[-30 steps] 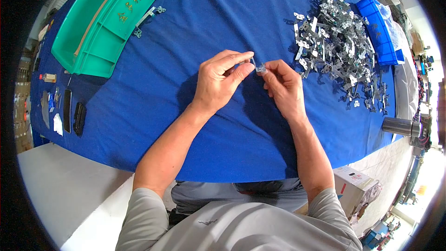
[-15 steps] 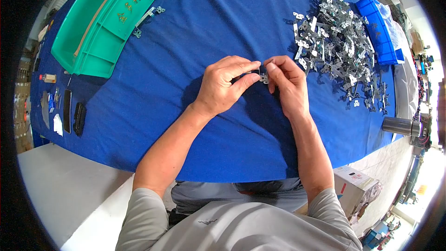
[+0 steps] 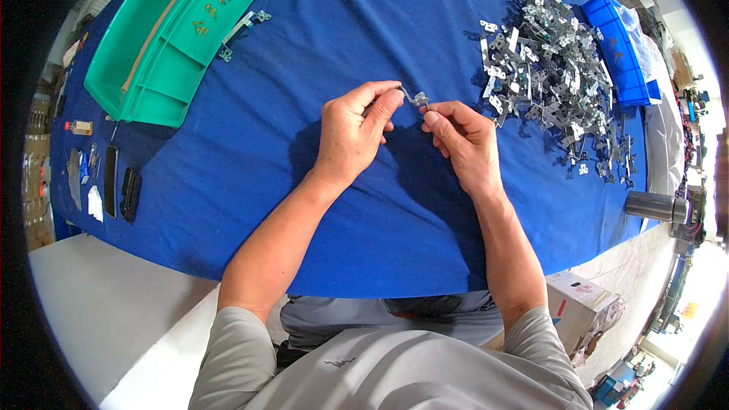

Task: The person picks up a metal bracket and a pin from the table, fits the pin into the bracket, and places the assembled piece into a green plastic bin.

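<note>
A small bent metal bracket (image 3: pixel 418 99) is held between my two hands, above the blue cloth. My left hand (image 3: pixel 355 125) pinches its left end between thumb and forefinger, and the fingers cover that part. Thumb and forefinger of my right hand (image 3: pixel 465 140) close on the lower right end of the same bracket. To the right of my hands lies a big heap of loose metal brackets (image 3: pixel 543 64). One more metal bracket (image 3: pixel 243 33) rests on the cloth beside the green bin.
A green plastic bin (image 3: pixel 168 87) stands at the upper left, a blue bin (image 3: pixel 619 49) behind the heap. At the right edge lies a metal cylinder (image 3: pixel 654 206). On the left are a small bottle (image 3: pixel 79 127) and a black tool (image 3: pixel 130 193). A cardboard box (image 3: pixel 581 307) sits below the table.
My left hand has shifted slightly left and up. The right hand has turned a little and moved down, and more of the bracket now shows between them.
</note>
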